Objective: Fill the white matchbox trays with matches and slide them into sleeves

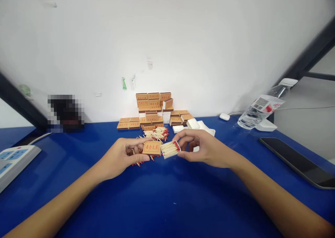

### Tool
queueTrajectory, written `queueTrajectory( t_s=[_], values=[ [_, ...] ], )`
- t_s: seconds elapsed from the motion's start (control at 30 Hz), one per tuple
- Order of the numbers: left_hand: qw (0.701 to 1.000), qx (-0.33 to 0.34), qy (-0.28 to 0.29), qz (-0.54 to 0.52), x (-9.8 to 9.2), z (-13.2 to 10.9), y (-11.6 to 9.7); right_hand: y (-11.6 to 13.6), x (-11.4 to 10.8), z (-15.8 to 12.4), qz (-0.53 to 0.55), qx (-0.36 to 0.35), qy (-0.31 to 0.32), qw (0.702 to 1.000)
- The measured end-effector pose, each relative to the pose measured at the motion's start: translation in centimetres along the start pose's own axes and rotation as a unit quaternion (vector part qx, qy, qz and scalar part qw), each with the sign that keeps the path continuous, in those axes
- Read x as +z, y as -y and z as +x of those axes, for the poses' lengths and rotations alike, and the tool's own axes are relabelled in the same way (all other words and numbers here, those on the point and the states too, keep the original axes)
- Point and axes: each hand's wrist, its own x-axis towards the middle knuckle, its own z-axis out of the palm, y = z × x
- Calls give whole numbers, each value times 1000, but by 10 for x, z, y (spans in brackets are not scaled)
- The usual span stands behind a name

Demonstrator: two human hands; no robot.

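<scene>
My left hand (123,155) pinches a brown matchbox sleeve (152,148) with red characters on it. My right hand (202,148) grips the white inner tray (170,149), which is full of red-tipped matches and sticks half out of the sleeve's right end. Both hands hover just above the blue table (162,199). Loose matches (157,134) lie in a heap right behind the box, and a few show under my left fingers.
A stack of matchboxes (154,110) stands against the white wall, with empty white trays (195,124) to its right. A tilted water bottle (261,109) and a dark phone (297,161) lie at the right. A power strip (13,159) sits at the left edge.
</scene>
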Motion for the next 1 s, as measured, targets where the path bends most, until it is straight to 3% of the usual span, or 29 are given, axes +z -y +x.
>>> queueTrajectory(
  t_s=[0.27,0.43,0.73,1.0],
  values=[
    [1000,-18,-1,16,3,1,1,-5,9,0,-23,-29,-42,998],
    [999,-35,7,-21,1,0,0,-6,15,0,-21,-33,-89,995],
    [995,-22,26,-98,0,-1,2,-7,20,1,-19,-44,-108,993],
    [986,-42,-8,-163,5,-2,0,-1,23,0,-28,-53,-133,989]
  ],
)
